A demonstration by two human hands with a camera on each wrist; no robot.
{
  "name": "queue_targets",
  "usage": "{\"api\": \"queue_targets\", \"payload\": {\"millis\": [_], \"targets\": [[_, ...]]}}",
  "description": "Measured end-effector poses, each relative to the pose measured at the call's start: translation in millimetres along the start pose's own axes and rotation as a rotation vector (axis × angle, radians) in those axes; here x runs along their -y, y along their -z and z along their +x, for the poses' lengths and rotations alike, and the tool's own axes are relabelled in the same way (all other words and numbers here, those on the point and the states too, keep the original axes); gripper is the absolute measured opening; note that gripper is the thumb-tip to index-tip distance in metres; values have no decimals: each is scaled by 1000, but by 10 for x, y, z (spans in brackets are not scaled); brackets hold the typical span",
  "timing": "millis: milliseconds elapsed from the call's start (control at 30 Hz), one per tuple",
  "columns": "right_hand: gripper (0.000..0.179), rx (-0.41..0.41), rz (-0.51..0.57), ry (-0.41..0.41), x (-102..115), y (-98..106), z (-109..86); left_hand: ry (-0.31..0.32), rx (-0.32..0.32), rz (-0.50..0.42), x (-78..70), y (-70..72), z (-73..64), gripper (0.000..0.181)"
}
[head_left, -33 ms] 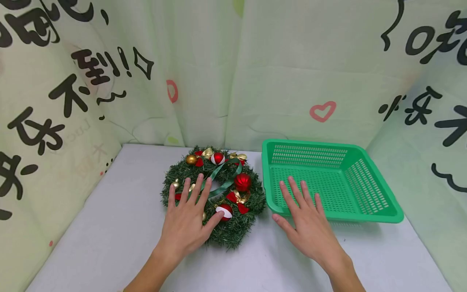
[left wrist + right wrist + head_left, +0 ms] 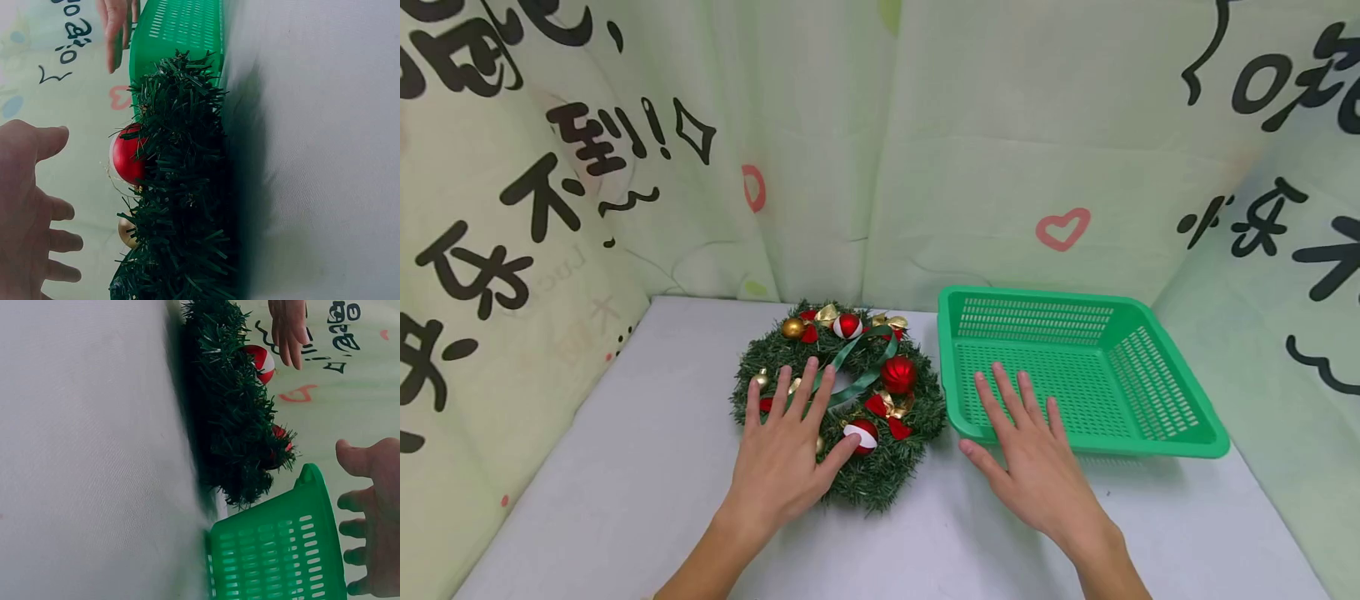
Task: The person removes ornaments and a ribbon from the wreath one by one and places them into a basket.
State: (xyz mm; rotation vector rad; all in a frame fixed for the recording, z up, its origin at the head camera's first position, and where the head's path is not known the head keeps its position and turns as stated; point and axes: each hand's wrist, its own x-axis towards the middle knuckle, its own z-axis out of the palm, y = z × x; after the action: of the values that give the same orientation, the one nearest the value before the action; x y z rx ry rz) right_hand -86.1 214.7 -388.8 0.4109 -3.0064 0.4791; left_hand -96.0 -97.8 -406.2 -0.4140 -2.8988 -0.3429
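Observation:
A green Christmas wreath (image 2: 880, 483) lies flat on the white table, trimmed with red and gold baubles, small bows and a green ribbon (image 2: 861, 385). My left hand (image 2: 782, 462), palm down with spread fingers, hovers over the wreath's near left part. The left wrist view has that hand (image 2: 25, 212) apart from the greenery and a red bauble (image 2: 129, 155). To the right stands a green plastic basket (image 2: 1180, 375) with slotted sides, nothing inside. Above its near left rim my right hand (image 2: 1037, 475) is spread as well, holding nothing; in the right wrist view a gap separates it from the basket (image 2: 275, 550).
Behind the table (image 2: 647, 467) hangs a pale green curtain (image 2: 985, 167) with black lettering and red hearts, and it closes in on both sides. The basket's left end stands right beside the wreath, its far side near the back curtain.

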Motion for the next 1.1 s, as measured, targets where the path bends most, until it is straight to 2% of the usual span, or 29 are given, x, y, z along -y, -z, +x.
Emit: {"api": "queue_targets", "payload": {"millis": [533,633,867,1100], "targets": [[82,-4,28,-4,32,27,-9,21,-8,-18,11,58,-5,85],[82,-9,31,0,41,36,-6,22,-27,-26,36,68,4,84],[84,-46,47,22,53,31,-5,17,-42,-77,172,76,46,81],[85,-138,111,75,76,37,-13,40,-24,-109,372,101,118,77]]}}
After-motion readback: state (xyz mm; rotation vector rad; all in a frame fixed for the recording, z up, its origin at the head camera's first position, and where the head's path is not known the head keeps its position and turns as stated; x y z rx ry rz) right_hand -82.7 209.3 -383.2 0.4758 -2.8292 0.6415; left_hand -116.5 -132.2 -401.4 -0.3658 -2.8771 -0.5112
